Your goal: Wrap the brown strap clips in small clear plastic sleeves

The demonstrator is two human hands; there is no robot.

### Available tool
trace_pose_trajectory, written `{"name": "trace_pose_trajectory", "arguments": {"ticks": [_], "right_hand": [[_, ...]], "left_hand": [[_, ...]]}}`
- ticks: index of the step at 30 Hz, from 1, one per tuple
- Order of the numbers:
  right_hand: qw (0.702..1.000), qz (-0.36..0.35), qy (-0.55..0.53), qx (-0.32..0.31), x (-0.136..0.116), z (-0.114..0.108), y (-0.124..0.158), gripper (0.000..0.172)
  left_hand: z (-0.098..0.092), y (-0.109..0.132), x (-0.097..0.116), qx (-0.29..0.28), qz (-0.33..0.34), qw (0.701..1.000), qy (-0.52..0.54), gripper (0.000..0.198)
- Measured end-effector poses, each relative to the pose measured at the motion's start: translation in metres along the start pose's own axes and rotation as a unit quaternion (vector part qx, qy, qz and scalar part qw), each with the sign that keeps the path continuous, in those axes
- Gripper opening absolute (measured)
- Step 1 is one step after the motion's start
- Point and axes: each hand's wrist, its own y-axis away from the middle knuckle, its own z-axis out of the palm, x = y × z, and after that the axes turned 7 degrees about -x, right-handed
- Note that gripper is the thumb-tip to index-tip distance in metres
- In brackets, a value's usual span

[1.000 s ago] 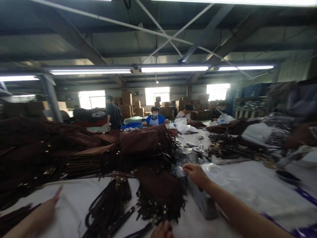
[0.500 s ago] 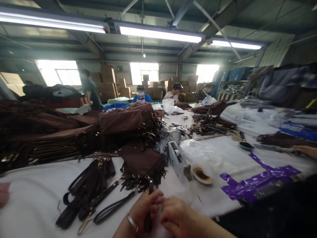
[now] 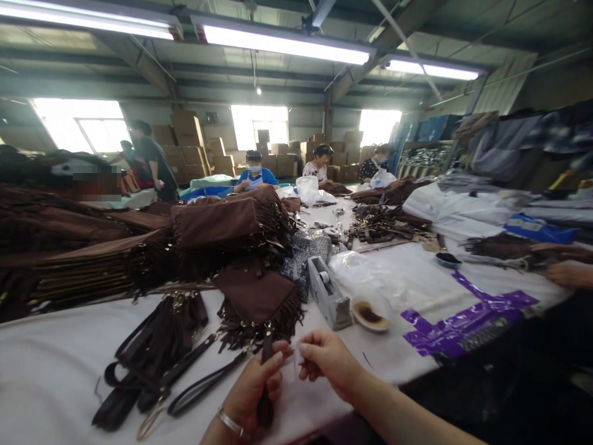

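- The white table (image 3: 41,371) spreads under everything, and the view has tipped downward within the last second, bringing more of its near edge into sight.
- A stack of brown bags (image 3: 215,225) stands beyond the left hand's side; one fringed bag (image 3: 254,290) lies flat in front of it.
- The grey tape dispenser (image 3: 331,296) stands alone now; a second ago the right hand was at it.
- The left hand (image 3: 259,380) is curled, fingers closed around a brown strap (image 3: 264,409), which stands roughly upright over the near edge.
- The right hand (image 3: 328,364) is partly closed, thumb and forefinger pinched on a pale strip (image 3: 297,360), perhaps tape.
- That strip shows between the fingertips, just beside the strap; the work seems to have shifted from dispenser to strap.
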Motion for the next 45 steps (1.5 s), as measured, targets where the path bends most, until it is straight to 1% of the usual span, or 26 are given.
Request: {"name": "trace_pose_trajectory", "arguments": {"ticks": [1,3,5,7,10,13,15,16,17,18,20,21,22,23,24,26,27,28,30,32,34,35,38,42,44,45], "right_hand": [[0.999,0.013,-0.042,-0.004,0.000,0.002,-0.002,0.030],[0.995,0.014,-0.094,-0.007,-0.001,0.007,-0.005,0.035],[0.993,0.007,-0.114,0.007,0.000,0.012,-0.007,0.037],[0.994,0.001,-0.110,0.023,0.001,0.017,-0.011,0.039],[0.998,-0.002,-0.057,0.023,0.003,0.017,-0.017,0.044],[0.997,-0.053,0.043,0.020,-0.001,0.008,-0.020,0.051],[0.989,-0.091,0.107,0.046,-0.004,-0.001,-0.019,0.049],[0.985,-0.090,0.135,0.055,-0.005,-0.005,-0.017,0.045],[0.984,-0.074,0.156,0.050,-0.005,-0.007,-0.015,0.041],[0.985,-0.047,0.166,0.026,-0.004,-0.008,-0.013,0.040],[0.988,0.003,0.144,-0.056,0.001,-0.005,-0.010,0.045],[0.990,0.010,0.114,-0.086,0.004,-0.002,-0.010,0.046],[0.992,0.005,0.074,-0.100,0.007,0.003,-0.010,0.045],[0.995,-0.007,0.035,-0.097,0.009,0.008,-0.012,0.043],[0.997,-0.020,0.005,-0.081,0.010,0.012,-0.014,0.042],[0.998,-0.045,-0.017,-0.040,0.008,0.018,-0.018,0.039],[0.998,-0.055,-0.006,-0.027,0.006,0.018,-0.019,0.037],[0.997,-0.065,0.023,-0.017,0.003,0.018,-0.020,0.035],[0.988,-0.088,0.123,-0.010,-0.003,0.014,-0.019,0.026],[0.966,-0.108,0.235,-0.023,-0.008,0.010,-0.015,0.019],[0.947,-0.121,0.296,-0.030,-0.011,0.009,-0.012,0.017],[0.947,-0.125,0.296,-0.026,-0.013,0.009,-0.011,0.016],[0.965,-0.116,0.233,-0.015,-0.014,0.011,-0.010,0.013],[0.983,-0.080,0.163,-0.039,-0.006,0.011,-0.013,0.020],[0.984,-0.084,0.154,-0.015,-0.002,0.008,-0.016,0.023],[0.981,-0.096,0.171,0.006,-0.001,0.005,-0.016,0.023]], "left_hand": [[0.001,0.002,0.000,-0.002,0.015,1.000,-0.020,0.055],[0.008,0.005,0.001,-0.034,0.043,0.997,-0.059,0.057],[0.017,0.008,0.003,-0.080,0.062,0.991,-0.082,0.055],[0.025,0.009,0.006,-0.094,0.070,0.988,-0.098,0.055],[0.028,0.011,0.006,-0.057,0.045,0.990,-0.123,0.051],[0.021,0.012,0.002,-0.009,0.004,0.994,-0.110,0.040],[0.014,0.013,-0.001,0.006,-0.012,0.997,-0.070,0.034],[0.011,0.013,-0.002,0.004,-0.018,0.999,-0.050,0.032],[0.009,0.013,-0.003,-0.005,-0.023,0.999,-0.034,0.030],[0.007,0.013,-0.004,-0.019,-0.025,0.999,-0.026,0.029],[0.005,0.012,-0.005,-0.059,-0.026,0.998,-0.024,0.026],[0.005,0.011,-0.006,-0.077,-0.024,0.996,-0.028,0.027],[0.006,0.011,-0.007,-0.088,-0.024,0.995,-0.033,0.028],[0.006,0.011,-0.008,-0.093,-0.024,0.995,-0.040,0.029],[0.007,0.011,-0.008,-0.093,-0.026,0.994,-0.047,0.030],[0.008,0.013,-0.008,-0.084,-0.030,0.994,-0.061,0.032],[0.008,0.015,-0.007,-0.075,-0.028,0.995,-0.065,0.034],[0.008,0.016,-0.006,-0.063,-0.023,0.995,-0.067,0.035],[0.007,0.018,-0.002,-0.029,-0.002,0.997,-0.069,0.040],[0.006,0.016,0.002,0.006,0.019,0.996,-0.091,0.046],[0.005,0.012,0.004,0.035,0.028,0.991,-0.128,0.043],[0.005,0.009,0.004,0.048,0.030,0.988,-0.141,0.041],[0.006,0.003,-0.002,0.072,0.039,0.988,-0.130,0.038],[0.011,0.001,-0.012,0.079,0.049,0.991,-0.098,0.039],[0.013,0.002,-0.014,0.080,0.043,0.991,-0.094,0.040],[0.014,0.003,-0.014,0.077,0.038,0.992,-0.092,0.041]]}}
